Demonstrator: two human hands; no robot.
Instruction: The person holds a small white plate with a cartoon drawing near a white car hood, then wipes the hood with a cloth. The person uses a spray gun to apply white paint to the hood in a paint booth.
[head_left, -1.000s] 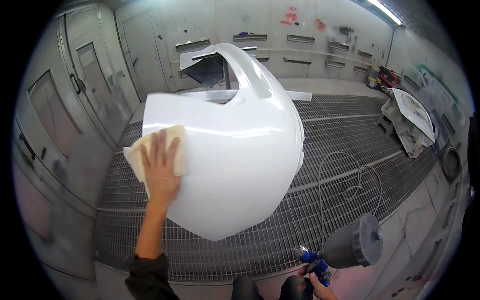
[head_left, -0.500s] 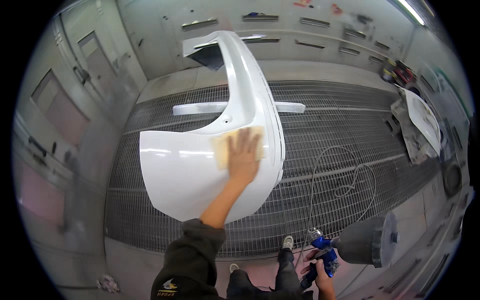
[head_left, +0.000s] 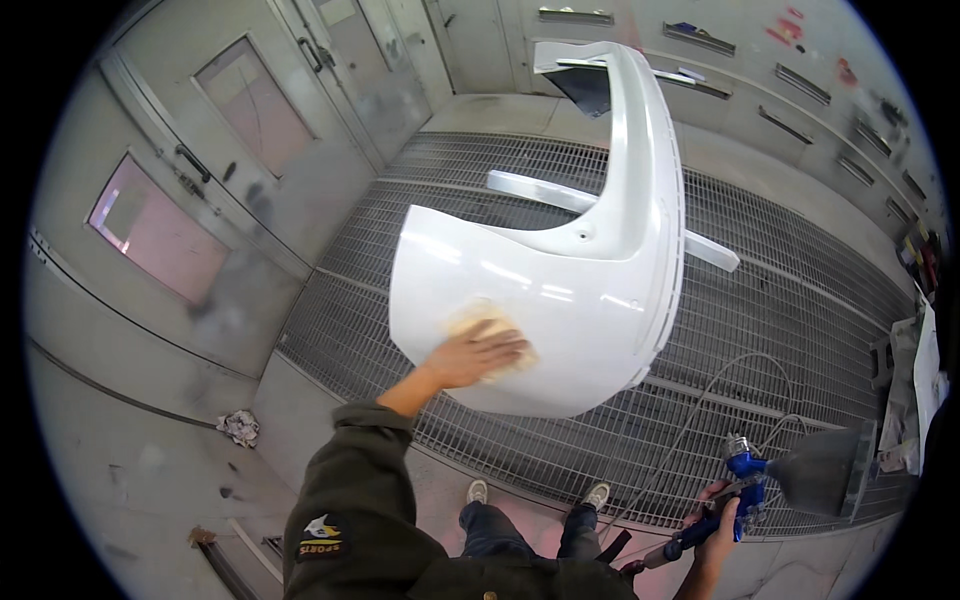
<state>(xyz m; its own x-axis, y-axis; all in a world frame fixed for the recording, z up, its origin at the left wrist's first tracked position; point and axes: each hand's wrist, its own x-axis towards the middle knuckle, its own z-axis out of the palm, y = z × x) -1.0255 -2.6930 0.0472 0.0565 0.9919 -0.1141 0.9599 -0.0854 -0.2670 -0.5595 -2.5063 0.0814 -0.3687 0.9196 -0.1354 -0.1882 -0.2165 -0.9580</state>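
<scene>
Left fingers [head_left: 503,344] lie flat on cloth [head_left: 474,315] inside panel [head_left: 570,320] edge; right [head_left: 729,518] grip sprayer [head_left: 795,474] beyond.

The dark olive sleeve [head_left: 365,475] bears a yellow-and-white emblem [head_left: 320,535]; jeans [head_left: 493,534] are blue, shoes [head_left: 597,495] pale.

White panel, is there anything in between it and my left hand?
Only the pale yellow cloth: it lies under your left hand, against the lower part of the white panel. Nothing else visible stands between them.
</scene>
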